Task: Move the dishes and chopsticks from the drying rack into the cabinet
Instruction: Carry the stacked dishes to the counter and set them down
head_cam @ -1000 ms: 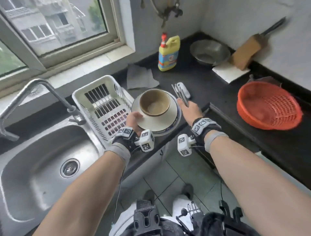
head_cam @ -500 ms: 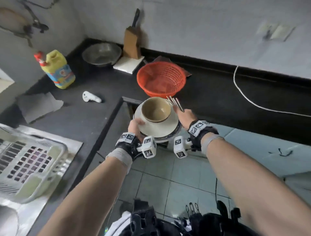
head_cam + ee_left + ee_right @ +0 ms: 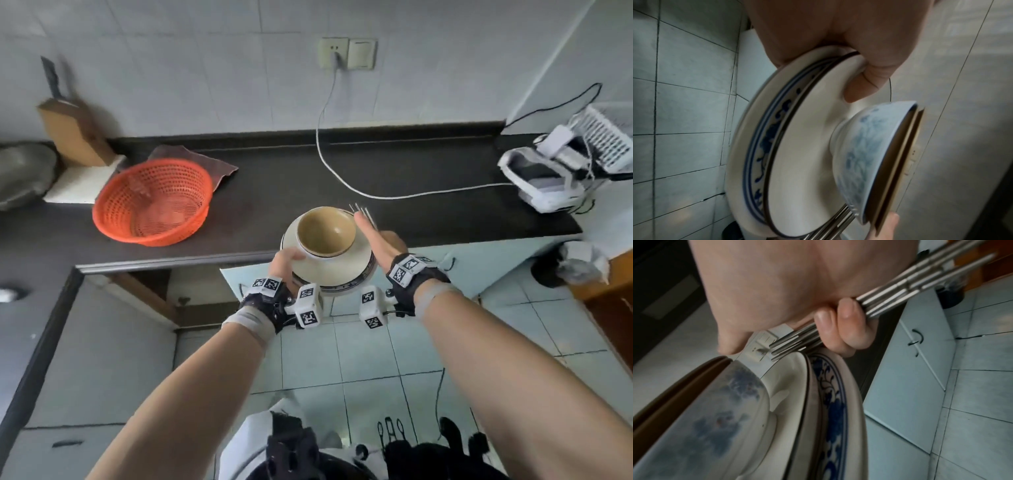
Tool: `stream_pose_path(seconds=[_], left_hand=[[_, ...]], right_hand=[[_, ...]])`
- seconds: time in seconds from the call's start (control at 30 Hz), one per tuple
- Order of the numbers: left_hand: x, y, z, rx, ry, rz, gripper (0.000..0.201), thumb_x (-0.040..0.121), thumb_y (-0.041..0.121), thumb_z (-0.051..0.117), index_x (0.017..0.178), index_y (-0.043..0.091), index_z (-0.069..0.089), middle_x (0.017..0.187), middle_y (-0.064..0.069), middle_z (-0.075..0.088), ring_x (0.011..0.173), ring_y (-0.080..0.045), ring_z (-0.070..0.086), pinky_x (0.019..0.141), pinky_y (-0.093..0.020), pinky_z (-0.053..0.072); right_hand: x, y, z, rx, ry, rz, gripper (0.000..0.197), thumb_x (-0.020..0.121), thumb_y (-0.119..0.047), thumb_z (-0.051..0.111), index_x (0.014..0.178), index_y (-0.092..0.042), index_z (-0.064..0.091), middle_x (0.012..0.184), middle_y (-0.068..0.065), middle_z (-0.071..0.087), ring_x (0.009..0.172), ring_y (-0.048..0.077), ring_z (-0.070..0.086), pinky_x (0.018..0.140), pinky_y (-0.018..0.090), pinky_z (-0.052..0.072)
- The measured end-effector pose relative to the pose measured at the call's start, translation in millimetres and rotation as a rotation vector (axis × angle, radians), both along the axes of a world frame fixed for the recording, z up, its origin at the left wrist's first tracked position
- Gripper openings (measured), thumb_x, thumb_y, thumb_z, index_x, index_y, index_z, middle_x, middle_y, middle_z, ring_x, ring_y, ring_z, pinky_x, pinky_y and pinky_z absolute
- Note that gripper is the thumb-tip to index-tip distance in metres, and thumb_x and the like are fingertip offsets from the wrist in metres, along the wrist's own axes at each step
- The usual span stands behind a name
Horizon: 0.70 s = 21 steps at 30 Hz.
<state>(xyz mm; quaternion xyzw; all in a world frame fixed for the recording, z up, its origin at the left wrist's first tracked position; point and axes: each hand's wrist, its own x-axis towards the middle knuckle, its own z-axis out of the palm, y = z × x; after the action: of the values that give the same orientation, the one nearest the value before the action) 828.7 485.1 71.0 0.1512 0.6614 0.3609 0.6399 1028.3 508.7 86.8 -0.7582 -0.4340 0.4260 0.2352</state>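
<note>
the person is standing over the pale tiled floor [image 3: 359,359], carrying a stack of white plates [image 3: 356,265] with a blue-patterned rim showing on the lower one, level and in front of the edge of the dark stone counter [image 3: 342,178]. nested tan-lined bowls with a faint blue print outside [image 3: 323,233] are sitting on the top plate (two rims showing in the wrist views, though blur is making the count unsure). the left hand [image 3: 286,263] is gripping the stack's left edge, thumb curled over the top plate and fingers underneath. the right hand [image 3: 380,241] is supporting the right edge while its curled fingers are clamping a bundle of steel chopsticks [image 3: 364,214] against the palm, tips poking forward past the bowls. to the left on the counter an orange plastic mesh basket [image 3: 152,202] is sitting near a wooden knife block [image 3: 73,135]. a white cable [image 3: 329,137] is trailing from the wall socket [image 3: 334,53] across the counter.
</note>
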Motion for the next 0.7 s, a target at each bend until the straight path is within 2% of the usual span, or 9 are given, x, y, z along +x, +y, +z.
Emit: stream_pose_path(seconds=[0.07, 0.17, 0.23, 0.33, 0.4, 0.47, 0.53, 0.6, 0.7], left_hand=[[32.2, 24.9, -4.9, 0.006, 0.011, -0.067, 0.025, 0.076, 0.017, 0.059, 0.094, 0.001, 0.055, 0.058, -0.011, 0.051, 0.041, -0.023, 0.046, 0.050, -0.023, 0.039], [79.2, 62.1, -13.5, -0.004, -0.001, -0.152, 0.011, 0.084, 0.013, 0.056, 0.084, 0.002, 0.055, 0.054, -0.011, 0.051, 0.039, -0.023, 0.046, 0.044, -0.019, 0.041], [108.6, 88.3, -21.6, -0.013, -0.006, -0.181, 0.017, 0.074, 0.016, 0.061, 0.085, 0.003, 0.059, 0.058, -0.012, 0.054, 0.044, -0.024, 0.050, 0.050, -0.023, 0.043], [151.6, 130.7, -42.1, -0.018, 0.019, -0.257, 0.024, 0.066, 0.018, 0.063, 0.085, 0.004, 0.061, 0.064, -0.014, 0.052, 0.051, -0.026, 0.048, 0.056, -0.028, 0.039], [180.8, 159.1, -48.6, -0.017, 0.040, -0.297, 0.023, 0.071, 0.014, 0.062, 0.092, 0.004, 0.062, 0.071, -0.015, 0.053, 0.057, -0.025, 0.049, 0.056, -0.028, 0.041], [207.5, 186.1, -59.8, 0.002, 0.045, -0.337, 0.019, 0.079, 0.009, 0.062, 0.098, 0.005, 0.065, 0.073, -0.015, 0.054, 0.055, -0.024, 0.050, 0.048, -0.024, 0.045], [231.8, 208.4, -70.0, 0.003, 0.041, -0.361, 0.034, 0.081, 0.010, 0.064, 0.114, 0.002, 0.066, 0.084, -0.018, 0.061, 0.058, -0.026, 0.058, 0.046, -0.026, 0.051], [261.3, 232.7, -79.6, 0.003, 0.020, -0.391, 0.044, 0.083, 0.013, 0.066, 0.125, 0.001, 0.064, 0.095, -0.020, 0.065, 0.067, -0.028, 0.063, 0.050, -0.030, 0.056], [281.5, 249.0, -79.1, 0.019, -0.008, -0.449, 0.020, 0.089, 0.017, 0.059, 0.102, 0.005, 0.069, 0.094, -0.019, 0.066, 0.071, -0.029, 0.062, 0.063, -0.032, 0.052]], right_hand=[[32.4, 9.1, -3.4, -0.014, 0.018, -0.076, 0.110, 0.055, -0.103, 0.042, 0.103, -0.008, 0.070, 0.103, 0.011, 0.070, 0.096, 0.031, 0.066, 0.095, 0.044, 0.052], [76.5, 25.3, -8.3, -0.037, 0.035, -0.148, 0.115, 0.043, -0.106, 0.045, 0.098, -0.008, 0.067, 0.097, 0.009, 0.068, 0.088, 0.029, 0.063, 0.082, 0.038, 0.049], [104.6, 38.3, -11.6, -0.051, 0.042, -0.191, 0.116, 0.042, -0.106, 0.048, 0.100, -0.007, 0.066, 0.092, 0.008, 0.066, 0.083, 0.028, 0.061, 0.075, 0.037, 0.045], [145.2, 60.5, -21.6, -0.078, 0.039, -0.249, 0.113, 0.048, -0.103, 0.051, 0.106, -0.007, 0.063, 0.099, 0.009, 0.066, 0.088, 0.029, 0.062, 0.083, 0.040, 0.048], [170.7, 78.1, -29.6, -0.100, 0.044, -0.313, 0.112, 0.049, -0.101, 0.053, 0.110, -0.007, 0.063, 0.105, 0.011, 0.067, 0.094, 0.032, 0.063, 0.087, 0.042, 0.049], [193.0, 94.2, -36.3, -0.114, 0.046, -0.353, 0.108, 0.052, -0.100, 0.053, 0.106, -0.007, 0.065, 0.104, 0.012, 0.068, 0.088, 0.029, 0.062, 0.077, 0.039, 0.047], [213.6, 110.2, -45.1, -0.128, 0.055, -0.381, 0.101, 0.057, -0.097, 0.053, 0.101, -0.008, 0.065, 0.097, 0.009, 0.067, 0.080, 0.024, 0.060, 0.074, 0.038, 0.044], [238.2, 129.5, -55.7, -0.159, 0.074, -0.448, 0.106, 0.056, -0.099, 0.051, 0.109, -0.008, 0.064, 0.094, 0.006, 0.065, 0.081, 0.022, 0.060, 0.078, 0.038, 0.047], [256.6, 144.9, -67.0, -0.174, 0.073, -0.467, 0.119, 0.052, -0.102, 0.048, 0.122, -0.006, 0.061, 0.101, 0.005, 0.064, 0.089, 0.025, 0.061, 0.079, 0.038, 0.044]])
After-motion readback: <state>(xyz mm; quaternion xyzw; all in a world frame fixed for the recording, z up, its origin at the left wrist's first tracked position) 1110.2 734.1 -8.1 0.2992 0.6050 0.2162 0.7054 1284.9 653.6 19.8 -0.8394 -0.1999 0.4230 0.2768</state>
